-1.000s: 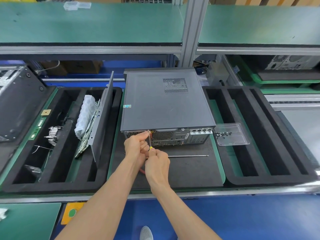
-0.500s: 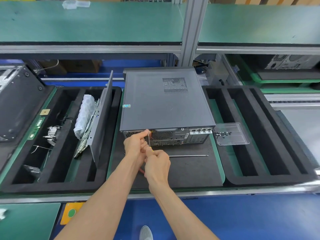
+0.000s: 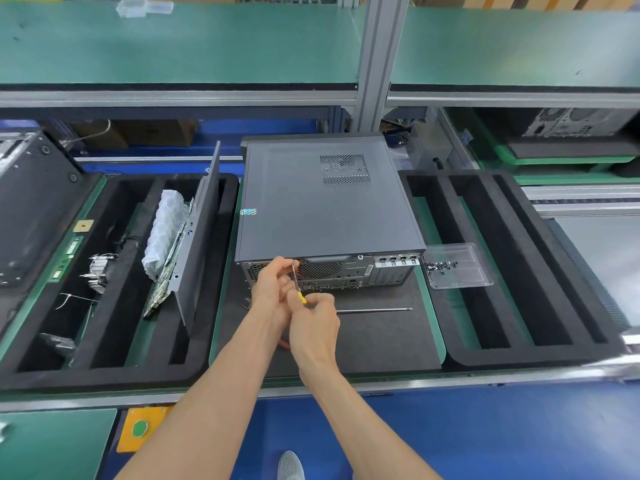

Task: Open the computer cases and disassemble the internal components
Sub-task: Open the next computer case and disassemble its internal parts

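1. While the computer case (image 3: pixel 329 202) lies flat on the dark foam mat (image 3: pixel 374 341), lid still on, its rear panel faces the person and sits right against the fingertips of both hands.
2. The left hand (image 3: pixel 272 292) is curled, its thumb and forefinger pinched at the top edge of the rear panel, touching the thin metal shaft of a screwdriver (image 3: pixel 297 285).
3. The right hand (image 3: pixel 313 327) is closed around the screwdriver's yellow handle, just below and beside the left hand's fingers; the two hands touch.
4. The shaft runs up from the right fist, tilted slightly left, to the panel's upper edge; the tip is hidden by the left fingers, so whether it sits in a screw cannot be told.
5. Just right of the right hand's fingers a thin metal rod (image 3: pixel 375 309) lies flat on the mat, pointing away to the right.
6. Farther right of the fingers, beside the case's corner, a clear plastic tray (image 3: pixel 464 268) holds a small cluster of dark screws (image 3: pixel 440 266).
7. Well to the left of the fingers, a black slotted foam tray (image 3: pixel 114 370) carries a removed side panel (image 3: pixel 199 237) leaning on edge and a bubble-wrapped part (image 3: pixel 164 233) beside it.
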The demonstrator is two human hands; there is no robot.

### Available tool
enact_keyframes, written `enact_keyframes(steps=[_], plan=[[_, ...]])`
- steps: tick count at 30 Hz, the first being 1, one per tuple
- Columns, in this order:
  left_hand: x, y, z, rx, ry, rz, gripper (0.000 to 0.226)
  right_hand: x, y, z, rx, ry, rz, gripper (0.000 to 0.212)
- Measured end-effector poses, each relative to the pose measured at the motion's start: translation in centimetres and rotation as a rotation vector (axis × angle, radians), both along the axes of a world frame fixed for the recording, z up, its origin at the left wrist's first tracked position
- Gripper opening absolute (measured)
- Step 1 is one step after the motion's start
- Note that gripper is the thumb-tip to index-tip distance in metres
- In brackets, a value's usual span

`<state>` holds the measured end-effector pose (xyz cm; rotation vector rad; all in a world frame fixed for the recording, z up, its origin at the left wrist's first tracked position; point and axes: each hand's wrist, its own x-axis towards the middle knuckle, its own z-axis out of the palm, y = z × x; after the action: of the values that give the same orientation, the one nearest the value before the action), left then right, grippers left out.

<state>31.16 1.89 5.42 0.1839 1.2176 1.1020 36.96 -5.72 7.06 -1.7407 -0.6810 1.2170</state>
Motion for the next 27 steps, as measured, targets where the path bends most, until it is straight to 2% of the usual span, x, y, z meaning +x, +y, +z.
enact_keyframes(steps=[4, 9, 14, 16, 19, 22, 23, 25, 27], plan=[[0.0, 0.1, 0.1, 0.007, -0.074, -0.005, 0.017, 0.3, 0.1, -0.2, 0.003, -0.139, 0.033, 0.037], [-0.4, 0.2, 0.1, 0.015, 0.004, -0.051, 0.018, 0.2, 0.0, -0.3, 0.004, -0.122, 0.087, 0.019], [-0.5, 0.6, 0.5, -0.055, -0.13, -0.014, 0.013, 0.1, 0.2, -0.1, -0.036, -0.136, 0.06, 0.045], [-0.6, 0.6, 0.6, -0.059, -0.147, -0.02, 0.013, 0.3, 0.1, -0.3, -0.015, -0.152, 0.054, 0.042], [-0.9, 0.6, 0.5, -0.042, -0.125, -0.053, 0.016, 0.3, 0.0, -0.5, 0.002, -0.107, 0.042, 0.018], [-1.0, 0.6, 0.5, -0.04, -0.156, -0.052, 0.017, 0.4, 0.1, -0.6, -0.006, -0.074, 0.047, 0.017], [-0.9, 0.6, 0.5, -0.048, -0.187, -0.042, 0.017, 0.4, 0.1, -0.5, 0.005, -0.077, 0.036, 0.018], [-0.8, 0.5, 0.6, -0.061, -0.22, -0.029, 0.018, 0.6, 0.1, -0.4, -0.005, -0.128, 0.033, 0.04], [-0.8, 0.5, 0.6, -0.059, -0.224, -0.029, 0.019, 0.7, 0.1, -0.5, -0.022, -0.167, 0.044, 0.044]])
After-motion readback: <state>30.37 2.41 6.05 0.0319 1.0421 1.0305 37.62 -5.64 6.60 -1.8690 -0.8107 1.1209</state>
